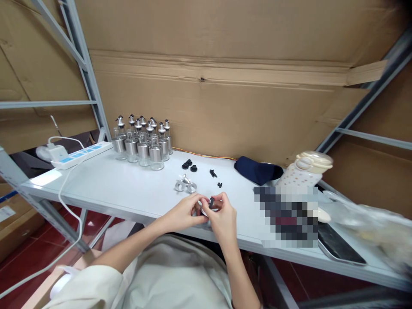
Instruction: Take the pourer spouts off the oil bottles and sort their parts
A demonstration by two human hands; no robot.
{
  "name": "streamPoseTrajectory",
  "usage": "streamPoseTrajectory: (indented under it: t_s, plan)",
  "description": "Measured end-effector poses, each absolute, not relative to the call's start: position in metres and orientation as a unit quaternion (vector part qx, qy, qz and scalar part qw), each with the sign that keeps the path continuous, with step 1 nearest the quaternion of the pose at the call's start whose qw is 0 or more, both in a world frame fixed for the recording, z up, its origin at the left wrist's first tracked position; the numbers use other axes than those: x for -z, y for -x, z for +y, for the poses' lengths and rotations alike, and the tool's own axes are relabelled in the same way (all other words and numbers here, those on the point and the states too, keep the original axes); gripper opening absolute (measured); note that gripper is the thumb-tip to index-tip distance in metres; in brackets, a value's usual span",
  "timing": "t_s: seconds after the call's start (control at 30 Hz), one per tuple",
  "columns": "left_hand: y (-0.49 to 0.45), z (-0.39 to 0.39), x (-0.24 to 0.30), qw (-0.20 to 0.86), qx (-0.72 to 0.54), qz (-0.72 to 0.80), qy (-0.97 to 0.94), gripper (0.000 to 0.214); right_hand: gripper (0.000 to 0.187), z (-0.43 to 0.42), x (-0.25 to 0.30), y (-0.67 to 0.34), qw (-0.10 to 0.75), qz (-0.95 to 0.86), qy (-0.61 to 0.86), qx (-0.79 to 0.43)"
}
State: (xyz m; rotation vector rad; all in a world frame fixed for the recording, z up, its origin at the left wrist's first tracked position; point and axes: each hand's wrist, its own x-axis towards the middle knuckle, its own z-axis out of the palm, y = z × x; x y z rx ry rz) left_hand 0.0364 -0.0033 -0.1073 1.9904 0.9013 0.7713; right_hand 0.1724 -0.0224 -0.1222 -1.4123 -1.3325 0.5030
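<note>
My left hand (188,211) and my right hand (222,214) meet over the near edge of the white table (112,184). Both are closed, fingertips pinched together around a small silver cap with a black plug (210,202) on it. Just beyond them lie loose silver caps (186,185) and small black plugs (189,165), with two more black bits (213,173) to the right. Several glass bottles with metal collars and pourer tops (143,143) stand grouped at the back left.
A white power strip (82,155) with a trailing cable lies at the table's left end. A dark blue cloth (257,170), a perforated cream holder (304,176), a phone (337,244) and clear plastic bags (367,219) crowd the right. Cardboard lines the back wall.
</note>
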Motion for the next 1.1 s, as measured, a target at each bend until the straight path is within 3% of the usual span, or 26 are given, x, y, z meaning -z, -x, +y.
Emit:
streamPoseTrajectory:
  t_s: [0.3,0.57,1.1]
  plan:
    - [-0.042,-0.007,0.121,0.302,-0.296,0.402,-0.812,0.024,0.032,-0.024,0.121,-0.17,0.476,-0.632,0.606,-0.078]
    - [-0.042,-0.006,0.122,0.246,-0.241,0.402,-0.848,0.025,0.036,-0.023,0.125,-0.17,0.389,-0.681,0.613,-0.093]
    - [-0.044,-0.007,0.122,0.185,-0.2,0.405,-0.873,0.027,0.037,-0.022,0.124,-0.172,0.472,-0.652,0.571,-0.162]
